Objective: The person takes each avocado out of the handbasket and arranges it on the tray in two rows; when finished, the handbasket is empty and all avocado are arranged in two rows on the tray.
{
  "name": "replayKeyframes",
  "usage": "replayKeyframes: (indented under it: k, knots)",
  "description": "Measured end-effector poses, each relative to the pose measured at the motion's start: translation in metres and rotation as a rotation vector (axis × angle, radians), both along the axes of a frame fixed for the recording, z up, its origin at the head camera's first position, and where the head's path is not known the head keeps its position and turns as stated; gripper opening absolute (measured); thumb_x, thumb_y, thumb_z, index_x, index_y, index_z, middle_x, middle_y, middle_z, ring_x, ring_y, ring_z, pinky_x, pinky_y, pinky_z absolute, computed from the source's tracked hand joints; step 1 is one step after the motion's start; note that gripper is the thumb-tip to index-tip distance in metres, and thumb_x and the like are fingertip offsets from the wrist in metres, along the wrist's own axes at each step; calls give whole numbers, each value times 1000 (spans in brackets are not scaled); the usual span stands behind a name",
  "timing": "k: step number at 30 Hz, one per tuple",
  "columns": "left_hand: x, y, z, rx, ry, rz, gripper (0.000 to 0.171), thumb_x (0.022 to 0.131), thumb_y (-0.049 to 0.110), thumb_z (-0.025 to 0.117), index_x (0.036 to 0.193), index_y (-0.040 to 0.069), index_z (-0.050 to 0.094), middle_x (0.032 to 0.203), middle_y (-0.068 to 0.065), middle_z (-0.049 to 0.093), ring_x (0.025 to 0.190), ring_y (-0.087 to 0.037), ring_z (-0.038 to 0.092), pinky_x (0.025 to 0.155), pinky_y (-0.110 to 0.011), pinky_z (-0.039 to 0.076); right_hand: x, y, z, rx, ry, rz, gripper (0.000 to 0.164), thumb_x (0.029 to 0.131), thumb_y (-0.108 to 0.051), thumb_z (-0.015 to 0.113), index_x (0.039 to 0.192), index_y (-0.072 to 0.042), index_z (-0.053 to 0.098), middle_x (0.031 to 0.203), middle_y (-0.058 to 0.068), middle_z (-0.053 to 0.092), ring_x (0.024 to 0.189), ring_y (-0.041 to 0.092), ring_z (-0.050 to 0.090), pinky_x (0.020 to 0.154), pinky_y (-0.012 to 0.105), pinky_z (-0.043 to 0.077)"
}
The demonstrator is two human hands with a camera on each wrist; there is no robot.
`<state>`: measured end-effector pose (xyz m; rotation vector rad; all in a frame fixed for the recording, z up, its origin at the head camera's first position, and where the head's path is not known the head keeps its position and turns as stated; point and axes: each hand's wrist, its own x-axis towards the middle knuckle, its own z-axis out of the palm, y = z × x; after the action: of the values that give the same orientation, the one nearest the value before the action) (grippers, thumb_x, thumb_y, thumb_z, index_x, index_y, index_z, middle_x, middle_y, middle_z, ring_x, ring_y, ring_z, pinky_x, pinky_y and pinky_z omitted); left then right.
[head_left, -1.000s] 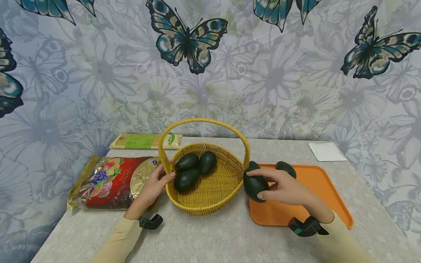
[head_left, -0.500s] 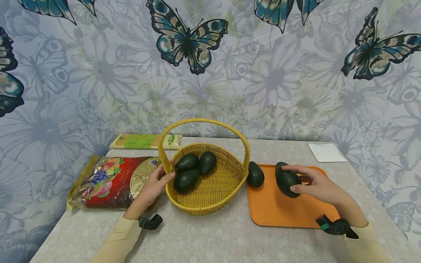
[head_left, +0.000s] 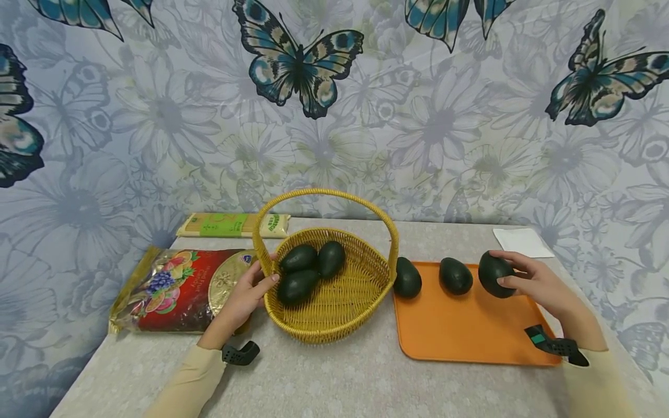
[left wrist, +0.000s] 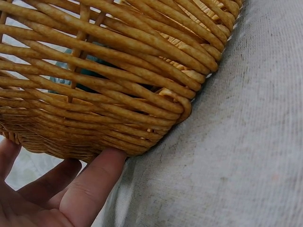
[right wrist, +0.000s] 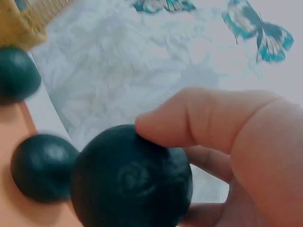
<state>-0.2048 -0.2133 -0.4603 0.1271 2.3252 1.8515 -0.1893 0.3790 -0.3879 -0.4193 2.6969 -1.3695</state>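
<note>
Pinched an avocado (head_left: 493, 274) with right hand (head_left: 546, 287) near far right corner of tray (head_left: 470, 331); gripped basket (head_left: 350, 302) with left hand (head_left: 245, 299); probably needed light pressure against slipping.

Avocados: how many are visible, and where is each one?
6. Three avocados lie in the yellow basket, two avocados rest on the orange tray, one avocado is in the right hand. Behind the basket, some may be hidden.

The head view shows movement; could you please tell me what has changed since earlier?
The right hand carried its avocado rightward from beside the basket to the right side of the orange tray; nothing was let go. The left hand still holds the basket, and the other five avocados stayed put.
</note>
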Motion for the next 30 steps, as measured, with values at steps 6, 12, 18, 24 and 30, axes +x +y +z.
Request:
replayKeyframes:
  k: [6, 12, 18, 24, 30]
  knots:
    - [0, -2, 1, 9, -1, -4, 60, 106, 34, 56, 160, 24, 32, 157, -23, 41, 132, -41, 53, 82, -38, 62, -8, 15, -14, -45, -11, -59, 51, 102, -8, 60, 151, -19, 51, 114, -34, 57, 85, 4, 59, 61, 29, 48]
    - [0, -1, 2, 4, 13, -14, 60, 106, 34, 55, 160, 23, 32, 158, -23, 41, 133, -41, 52, 82, -37, 62, -12, 25, -27, 13, -79, -148, 52, 102, -14, 60, 153, -17, 48, 113, -26, 53, 87, 2, 54, 65, 30, 50]
    - [1, -1, 1, 3, 3, 2, 60, 106, 33, 55, 160, 23, 32, 156, -24, 42, 130, -39, 55, 82, -38, 62, -20, 27, -40, 81, -103, -165, 59, 102, -20, 60, 157, -13, 40, 152, 27, 41, 101, -12, 40, 73, 26, 50]
    - [0, 0, 1, 5, 5, 1, 59, 106, 33, 56, 160, 22, 33, 156, -24, 42, 128, -37, 56, 82, -37, 62, -20, 27, -45, 78, -119, -175, 62, 102, -18, 59, 158, -6, 35, 155, 36, 33, 98, -15, 40, 72, 27, 55]
    - [0, 0, -1, 38, 36, 0, 57, 107, 26, 55, 160, 17, 33, 152, -29, 45, 112, -21, 63, 75, -31, 61, -20, 26, -43, 96, -148, -179, 65, 102, -19, 58, 159, -4, 31, 157, 38, 29, 97, -14, 39, 73, 28, 55]
